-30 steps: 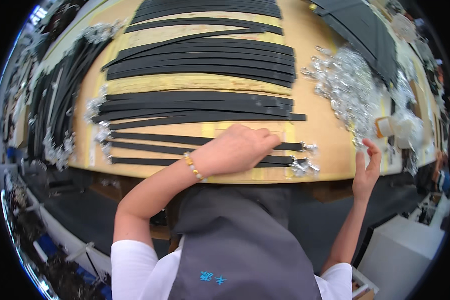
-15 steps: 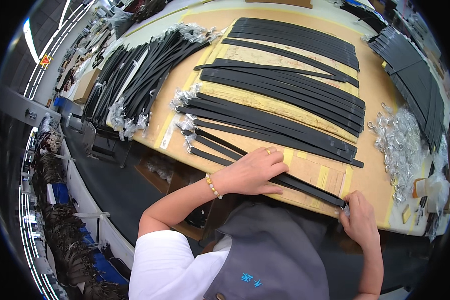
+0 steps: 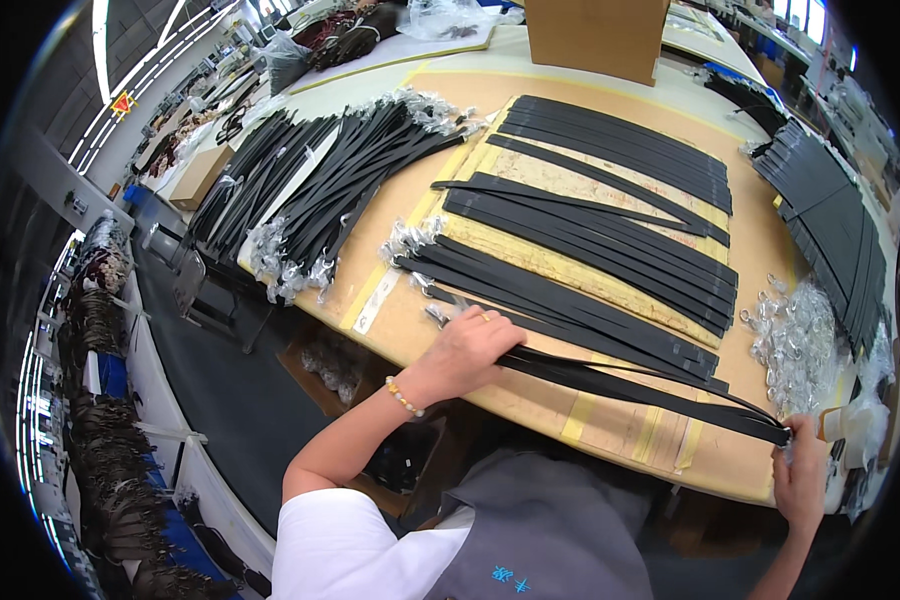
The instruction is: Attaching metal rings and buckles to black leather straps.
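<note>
Left on the worktop (image 3: 530,405) lies a pile of black straps (image 3: 370,165); next, the left hand (image 3: 470,350) curls around several held straps (image 3: 650,394) along the front edge, the right hand (image 3: 802,472) pinching their right ends near wrapped clasps (image 3: 795,335).

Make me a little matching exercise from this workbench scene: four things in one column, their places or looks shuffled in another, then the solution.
1. Left hand
2. Pile of wrapped metal clasps
3. Cardboard box
4. Right hand

A. Brown, at the far side of the table
B. At the right end of the held black straps
C. Toward those straps' left end
D. Silvery and clear

Pairs: 1-C, 2-D, 3-A, 4-B
</note>
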`<state>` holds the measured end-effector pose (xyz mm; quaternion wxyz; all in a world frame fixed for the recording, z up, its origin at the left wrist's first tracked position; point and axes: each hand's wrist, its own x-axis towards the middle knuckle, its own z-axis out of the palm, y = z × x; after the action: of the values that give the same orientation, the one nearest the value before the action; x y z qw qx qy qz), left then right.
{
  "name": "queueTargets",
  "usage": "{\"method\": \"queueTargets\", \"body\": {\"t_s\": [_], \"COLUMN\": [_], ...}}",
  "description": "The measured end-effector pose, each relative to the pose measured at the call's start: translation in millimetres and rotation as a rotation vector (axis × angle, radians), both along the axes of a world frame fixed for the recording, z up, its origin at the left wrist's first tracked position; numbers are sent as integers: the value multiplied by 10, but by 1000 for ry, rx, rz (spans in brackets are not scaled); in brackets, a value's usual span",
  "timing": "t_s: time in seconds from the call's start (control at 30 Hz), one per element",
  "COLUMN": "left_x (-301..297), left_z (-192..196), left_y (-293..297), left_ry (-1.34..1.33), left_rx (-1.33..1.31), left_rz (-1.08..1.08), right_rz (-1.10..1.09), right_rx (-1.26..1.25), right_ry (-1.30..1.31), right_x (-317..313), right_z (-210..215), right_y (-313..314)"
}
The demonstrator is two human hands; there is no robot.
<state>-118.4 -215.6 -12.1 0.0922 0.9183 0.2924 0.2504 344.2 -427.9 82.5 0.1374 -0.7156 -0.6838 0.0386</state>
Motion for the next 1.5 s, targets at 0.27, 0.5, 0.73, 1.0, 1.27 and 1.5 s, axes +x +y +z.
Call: {"method": "queueTargets", "body": {"t_s": [0.27,0.5,0.73,1.0,1.27,1.5], "left_x": [-531,-1374,-2133,-2718,-1794,1010], "left_z": [533,1138,1114,88,138,73], "left_y": [-197,-8,693,1064,1254,520], "left_ry": [215,-68,65,432,198,-138], "left_rx": [-243,-136,184,49,264,-47], "left_rz": [15,621,1082,1221,832,33], "right_rz": [78,419,737,566,-154,-435], "right_rx": [-840,62,643,136,168,298], "right_ry": [-30,-41,331,251,894,827], "right_x": [-70,-1064,-2253,-1170,238,553], "right_z": [210,907,1153,27,-788,-1199], "right_y": [636,2802,3091,2019,1009,484]}}
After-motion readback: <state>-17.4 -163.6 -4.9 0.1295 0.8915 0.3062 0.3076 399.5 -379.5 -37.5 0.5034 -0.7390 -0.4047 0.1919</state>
